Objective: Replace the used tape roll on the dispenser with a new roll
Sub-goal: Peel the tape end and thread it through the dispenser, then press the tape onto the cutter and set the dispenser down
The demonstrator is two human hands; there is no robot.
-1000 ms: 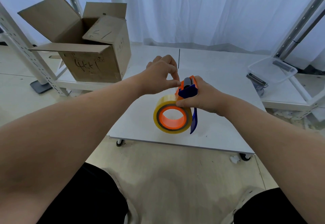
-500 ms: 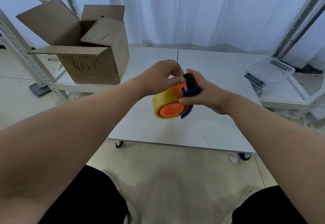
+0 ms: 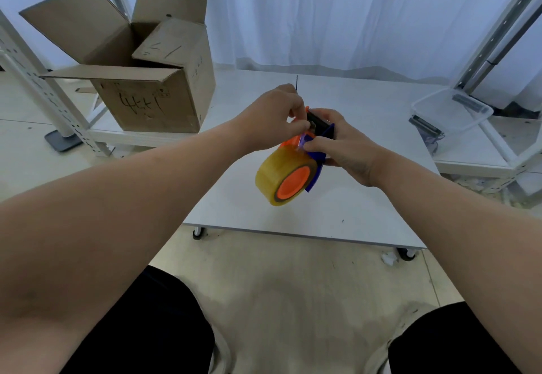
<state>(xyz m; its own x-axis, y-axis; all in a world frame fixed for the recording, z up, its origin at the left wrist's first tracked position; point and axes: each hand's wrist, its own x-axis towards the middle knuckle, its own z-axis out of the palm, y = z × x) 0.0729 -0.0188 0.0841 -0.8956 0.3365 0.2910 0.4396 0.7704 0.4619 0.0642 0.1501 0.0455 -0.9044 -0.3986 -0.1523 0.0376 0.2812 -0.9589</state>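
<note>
Dispenser (image 3: 316, 155) newly tilted; roll (image 3: 277, 172) axis down-right.

1. The dispenser (image 3: 318, 136) is held above the middle of the table (image 3: 352, 215), with the tape roll (image 3: 275, 178) mounted on its end nearer the table's front edge.
2. The dispenser is pinched at its far end by the left hand (image 3: 272, 118) and gripped from the table's right by the right hand (image 3: 349, 147).
3. The cardboard box (image 3: 152, 103) is set on a low shelf (image 3: 140, 138) left of the table.
4. The plastic tray (image 3: 451, 112) is set on another shelf (image 3: 475, 158) right of the table.
5. The curtain (image 3: 322, 15) is hung behind the table.
</note>
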